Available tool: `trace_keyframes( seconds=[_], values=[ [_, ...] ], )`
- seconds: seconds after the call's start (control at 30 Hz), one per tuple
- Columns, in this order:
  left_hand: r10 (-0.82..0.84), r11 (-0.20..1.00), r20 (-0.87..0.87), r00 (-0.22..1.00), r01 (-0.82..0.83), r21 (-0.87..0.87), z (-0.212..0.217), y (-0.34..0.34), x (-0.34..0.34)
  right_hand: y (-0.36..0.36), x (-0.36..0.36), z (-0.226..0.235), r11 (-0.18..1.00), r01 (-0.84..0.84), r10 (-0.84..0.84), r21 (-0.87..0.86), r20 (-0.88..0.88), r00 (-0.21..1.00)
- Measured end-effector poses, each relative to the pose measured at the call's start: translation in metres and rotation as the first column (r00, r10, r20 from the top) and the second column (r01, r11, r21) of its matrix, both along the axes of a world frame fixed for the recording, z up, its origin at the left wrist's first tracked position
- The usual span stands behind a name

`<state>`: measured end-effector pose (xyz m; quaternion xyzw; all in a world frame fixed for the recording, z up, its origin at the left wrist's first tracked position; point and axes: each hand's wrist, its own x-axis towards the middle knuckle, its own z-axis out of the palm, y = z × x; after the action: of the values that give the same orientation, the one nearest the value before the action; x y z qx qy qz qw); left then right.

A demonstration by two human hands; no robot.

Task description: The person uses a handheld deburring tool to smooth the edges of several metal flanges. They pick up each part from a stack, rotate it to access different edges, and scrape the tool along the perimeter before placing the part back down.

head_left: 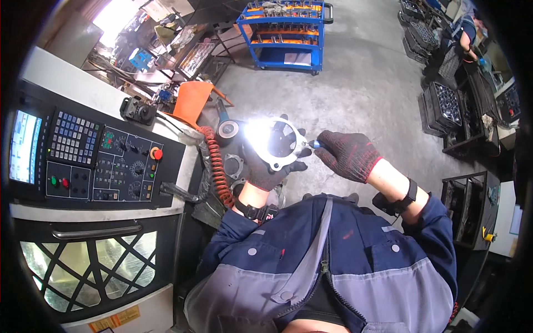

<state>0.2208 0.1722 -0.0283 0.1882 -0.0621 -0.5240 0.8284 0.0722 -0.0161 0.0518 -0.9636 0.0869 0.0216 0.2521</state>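
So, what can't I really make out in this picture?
In the head view:
Metal ring flange: glare washes out its left side.
Left gloved hand: partly hidden behind the flange.
Small blue item: partly covered by the right gloved hand, so its kind is unclear.
Co-worker: small and blurred near the dark lens rim.
Metal parts in the dark crate: too small to identify.

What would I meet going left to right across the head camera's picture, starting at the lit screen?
Lit screen, keypad, red push-button, coiled red hose, metal ring, right hand, dark crate of small parts.
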Motion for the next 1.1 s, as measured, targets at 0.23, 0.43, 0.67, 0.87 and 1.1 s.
trace_keyframes(
  seconds=[0.23,0.43,0.67,0.87,1.1],
  values=[
    [0.028,0.999,0.256,0.966,-0.038,0.034,-0.012,0.005,-0.006,0.009,0.009,0.008,0.998,-0.060,0.060,-0.024,0.005,0.998],
    [0.090,0.988,0.162,0.983,-0.109,0.111,0.017,0.003,-0.023,0.026,0.027,0.015,0.987,-0.155,0.159,-0.042,0.121,0.980],
    [-0.043,0.956,0.623,0.781,-0.147,0.252,-0.014,0.004,-0.020,0.021,0.032,0.013,0.977,-0.204,0.206,-0.063,0.028,0.978],
    [0.067,0.950,0.830,0.553,-0.290,0.117,-0.049,-0.015,0.006,0.027,0.018,0.038,0.983,-0.149,0.141,-0.106,-0.083,0.987],
    [-0.012,0.968,0.878,0.479,-0.214,0.130,-0.046,-0.012,0.002,0.008,0.016,0.039,0.985,-0.091,0.089,-0.148,-0.017,0.996]
  ],
)
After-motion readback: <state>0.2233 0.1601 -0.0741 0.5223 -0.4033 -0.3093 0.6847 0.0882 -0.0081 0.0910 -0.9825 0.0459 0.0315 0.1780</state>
